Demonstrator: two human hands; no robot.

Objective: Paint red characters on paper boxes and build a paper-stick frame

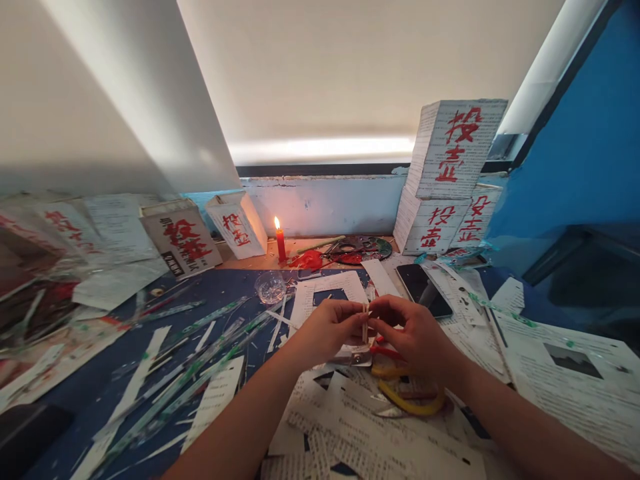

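1. Blue-painted wall (595, 173) and pale blinds (350, 80) back a dark blue tabletop (220, 287) strewn with printed paper scraps (370, 420); a lit red candle (281, 247) stands on the ledge behind.
2. Left hand (330, 330) and right hand (413, 327) pinch thin pale upright strips (365, 325) between their fingertips, above the table's middle.
3. Seemingly done: white printed-paper boxes with red characters (460, 150) stand assembled, stacked at the right.
4. Seemingly unfinished: the strips join nothing visible; a white paper frame with a rectangular opening (304, 297) lies flat just beyond; yellow-handled scissors (415, 405) lie near the right hand.

A blue tabletop (231, 285) bears paper strips (131, 385) and plastic strips (210, 315).
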